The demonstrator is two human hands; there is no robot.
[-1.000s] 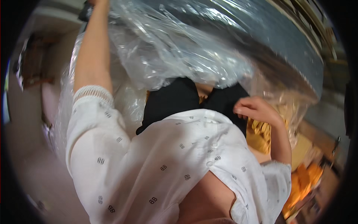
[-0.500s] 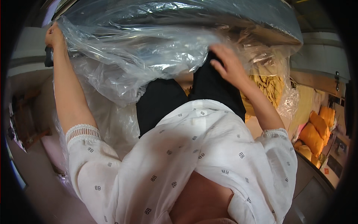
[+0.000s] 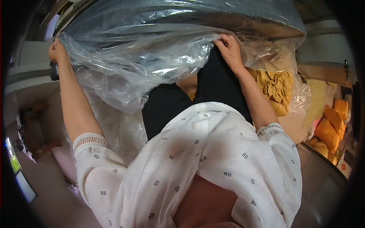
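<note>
A large clear plastic sheet (image 3: 152,57) spreads across the front of me and falls in folds over my lap. It also lies over a big dark, rounded shape (image 3: 262,24), whose kind I cannot make out. At the far left, my left hand (image 3: 57,51) is closed on the sheet's edge with the arm stretched out. My right hand (image 3: 229,48) pinches another part of the sheet above my right thigh. Between the two hands the plastic hangs loosely in shiny creases.
To the right, a crumpled yellow-brown bundle (image 3: 275,91) lies partly behind the plastic. Further right, several orange bundles (image 3: 329,127) sit beside a wooden edge (image 3: 323,74). Dark brown furniture (image 3: 40,129) stands low at the left.
My right hand, blurred and with fingers loose before, has moved slightly up and now grips the sheet. The left hand has come down a little, still holding its edge.
</note>
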